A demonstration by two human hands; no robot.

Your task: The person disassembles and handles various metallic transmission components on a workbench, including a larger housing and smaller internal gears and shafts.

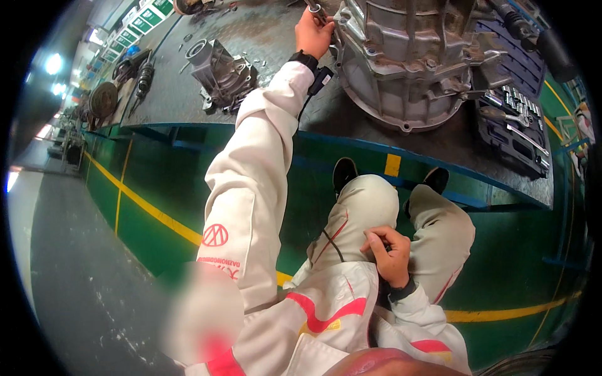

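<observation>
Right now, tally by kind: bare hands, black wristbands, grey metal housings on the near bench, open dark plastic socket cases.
Bare hands: 2 (left hand, right hand)
Black wristbands: 2 (left wristband, right wristband)
Grey metal housings: 2 (large ribbed housing, smaller housing)
Open dark plastic socket case: 1
Total: 7

A fisheye camera on the wearer's head, the left of a side-by-side pair, looks steeply down and forward from the near side of the desk (251, 28), close enough to show the wearer's lap (367, 197) before it and wide enough to take in grey floor (69, 250) to its left.
</observation>
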